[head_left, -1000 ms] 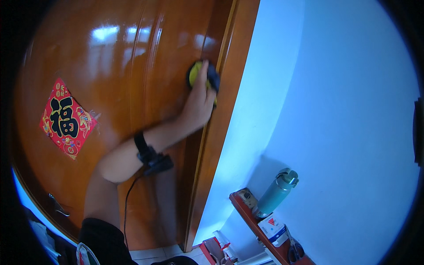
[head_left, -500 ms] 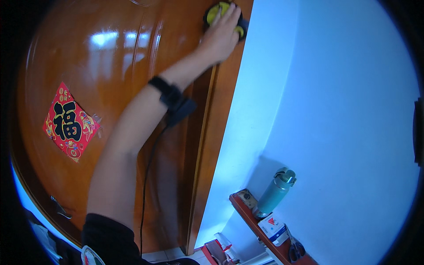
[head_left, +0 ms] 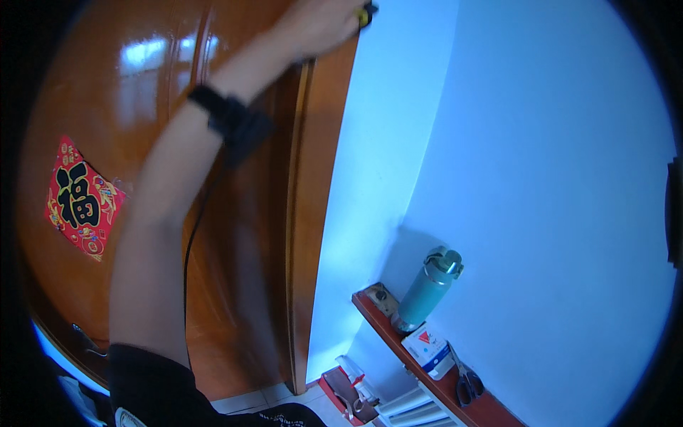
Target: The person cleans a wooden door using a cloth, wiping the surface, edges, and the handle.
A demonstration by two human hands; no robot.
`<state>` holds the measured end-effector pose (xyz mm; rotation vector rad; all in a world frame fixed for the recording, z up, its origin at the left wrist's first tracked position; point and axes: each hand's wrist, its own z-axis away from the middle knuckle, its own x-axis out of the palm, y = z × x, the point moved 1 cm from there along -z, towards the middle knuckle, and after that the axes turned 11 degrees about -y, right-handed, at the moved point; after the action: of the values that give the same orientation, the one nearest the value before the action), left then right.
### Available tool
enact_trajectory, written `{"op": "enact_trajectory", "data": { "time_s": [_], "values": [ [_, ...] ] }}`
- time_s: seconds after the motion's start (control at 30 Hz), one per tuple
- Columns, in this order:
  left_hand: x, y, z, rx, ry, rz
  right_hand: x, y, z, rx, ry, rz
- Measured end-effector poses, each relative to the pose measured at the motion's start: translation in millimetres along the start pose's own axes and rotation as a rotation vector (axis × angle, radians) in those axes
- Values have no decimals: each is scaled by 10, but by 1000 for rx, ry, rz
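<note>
From my remote station I could make out only a sliver of the black-and-yellow object [head_left: 366, 16]: dark edging, a small yellow patch. It sat at the left hand's [head_left: 324, 27] fingertips, in their grasp, at the far end of the door frame [head_left: 320, 156], overlapping its right edge in view. Full outline hidden; contact with the wood unclear.

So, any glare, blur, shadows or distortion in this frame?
Head view: bright glare high on the door; the wrist strap looks motion-blurred; the bottle throws a soft shadow on the wall; fisheye bends edges near the dark rim; the top edge crops the hand.
</note>
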<state>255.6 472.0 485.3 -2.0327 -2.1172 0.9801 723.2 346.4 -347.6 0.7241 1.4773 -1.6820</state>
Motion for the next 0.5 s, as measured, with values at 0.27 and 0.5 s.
{"op": "enact_trajectory", "data": {
  "time_s": [0.27,0.5],
  "values": [
    [664,676,1567,-29,-65,-24,349,251,-162,-256,69,187],
    [983,1206,2676,203,-270,-84,376,341,-160,-154,-175,21]
  ]
}}
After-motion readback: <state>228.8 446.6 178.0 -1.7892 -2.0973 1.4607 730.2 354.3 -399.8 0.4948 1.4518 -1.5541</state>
